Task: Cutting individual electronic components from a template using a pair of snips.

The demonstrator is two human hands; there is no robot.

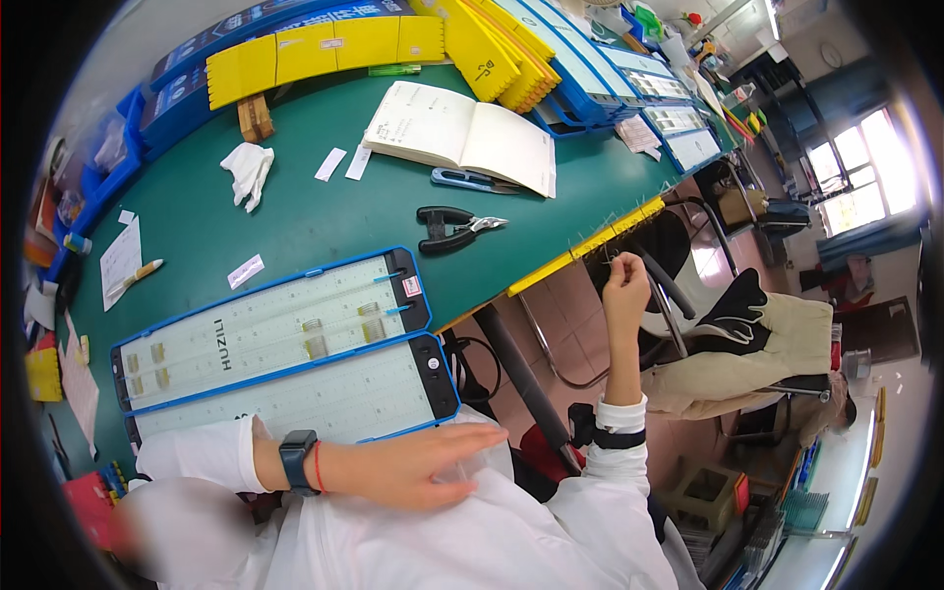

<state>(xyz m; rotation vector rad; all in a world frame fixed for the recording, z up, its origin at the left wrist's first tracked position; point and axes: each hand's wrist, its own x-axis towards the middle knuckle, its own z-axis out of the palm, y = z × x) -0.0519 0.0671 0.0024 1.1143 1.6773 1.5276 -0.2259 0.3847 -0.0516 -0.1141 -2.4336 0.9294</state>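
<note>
My left hand (pixel 418 470), with a dark watch and a red cord at its wrist, lies low over my white clothing. Its fingers are stretched out and hold nothing I can see. My right hand (pixel 626 285) is raised beyond the table's edge, fingertips pinched together; what they hold, if anything, is too fine to make out. Close to it, a yellow strip (pixel 590 241) with thin strands sticking out runs along the table's edge. Left of my hands lies a blue-rimmed case (pixel 265 324), with small clear and yellowish pieces on its pale, ruled panel.
Black-handled pliers (pixel 452 228) rest on the green table (pixel 324 221). Behind them are blue scissors (pixel 472 181), an open notebook (pixel 462 133) and a crumpled tissue (pixel 247 175). Yellow boards (pixel 324 59) and stacked blue cases (pixel 580 69) line the far side. Chairs stand at right.
</note>
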